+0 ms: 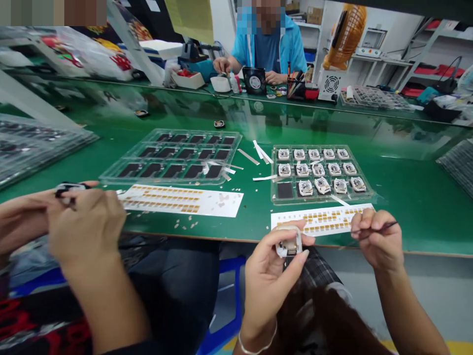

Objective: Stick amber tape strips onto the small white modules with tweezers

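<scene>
My left hand (271,271), with a bracelet at the wrist, is closed around a small white watch housing (289,242), its open inside turned toward me. My right hand (382,241) pinches thin dark tweezers (388,226) just above the right end of a white sticker sheet (286,217) with rows of amber pieces. Behind the sheet lies a clear plastic tray (312,201) holding several similar white housings (322,185). Its front-left compartment (284,190) shows only a dark bottom.
At left, a co-worker's hands (86,217) hold a dark part (70,187) near another sticker sheet (221,209) and a tray (162,180). Paper strips (262,152) and scraps litter the green table (254,128). Across it, a person in blue (295,49) sits by a fan (254,80).
</scene>
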Demonstrator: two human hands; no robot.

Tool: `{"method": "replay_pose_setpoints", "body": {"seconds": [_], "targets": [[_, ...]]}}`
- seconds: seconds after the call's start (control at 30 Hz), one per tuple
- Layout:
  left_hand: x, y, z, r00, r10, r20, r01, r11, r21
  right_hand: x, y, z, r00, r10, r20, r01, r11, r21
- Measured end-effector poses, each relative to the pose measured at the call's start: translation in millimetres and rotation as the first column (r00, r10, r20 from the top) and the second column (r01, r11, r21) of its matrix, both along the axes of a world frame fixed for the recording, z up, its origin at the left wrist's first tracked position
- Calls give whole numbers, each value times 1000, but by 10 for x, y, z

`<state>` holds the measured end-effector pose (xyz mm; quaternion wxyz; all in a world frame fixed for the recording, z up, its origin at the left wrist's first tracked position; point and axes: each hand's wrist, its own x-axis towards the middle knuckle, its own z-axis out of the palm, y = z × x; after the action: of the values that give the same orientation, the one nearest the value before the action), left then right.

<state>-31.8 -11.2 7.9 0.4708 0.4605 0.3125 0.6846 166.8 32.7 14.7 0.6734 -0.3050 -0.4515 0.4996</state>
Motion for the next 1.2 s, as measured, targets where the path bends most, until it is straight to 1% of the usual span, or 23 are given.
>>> {"method": "replay_pose_setpoints", "body": {"seconds": [0.07,0.13,0.17,0.23,0.33,0.43,0.53,0.63,0.73,0.9,1.2], "targets": [[-8,32,-27,999,37,-31,-39,998,-46,144,72,6,995,-99,32,102,985,-139],[-3,91,-72,996,55,-70,-60,995,-82,287,153,-2,982,-156,104,180,942,-283],[8,128,-99,995,47,-84,-55,994,-94,349,192,-9,976,-161,145,202,918,-342],[52,206,-156,995,-8,-99,-4,992,-123,438,261,-25,968,-139,211,219,877,-428],[158,307,-233,990,-124,-66,111,977,-183,481,347,-47,962,-115,247,227,840,-493],[254,367,-298,981,-194,-8,186,953,-240,461,427,-81,961,-131,245,243,825,-510],[288,397,-354,977,-214,-14,200,935,-293,445,489,-132,957,-150,250,262,815,-516],[273,414,-385,972,-230,-41,204,921,-333,451,517,-179,958,-160,237,262,821,-507],[255,423,-383,968,-247,-47,214,907,-362,461,518,-202,959,-171,227,264,831,-490],[249,422,-365,963,-268,-35,236,897,-374,452,511,-192,951,-167,262,281,820,-499],[246,427,-360,959,-281,-24,249,884,-396,462,514,-162,957,-136,255,256,806,-533]]}}
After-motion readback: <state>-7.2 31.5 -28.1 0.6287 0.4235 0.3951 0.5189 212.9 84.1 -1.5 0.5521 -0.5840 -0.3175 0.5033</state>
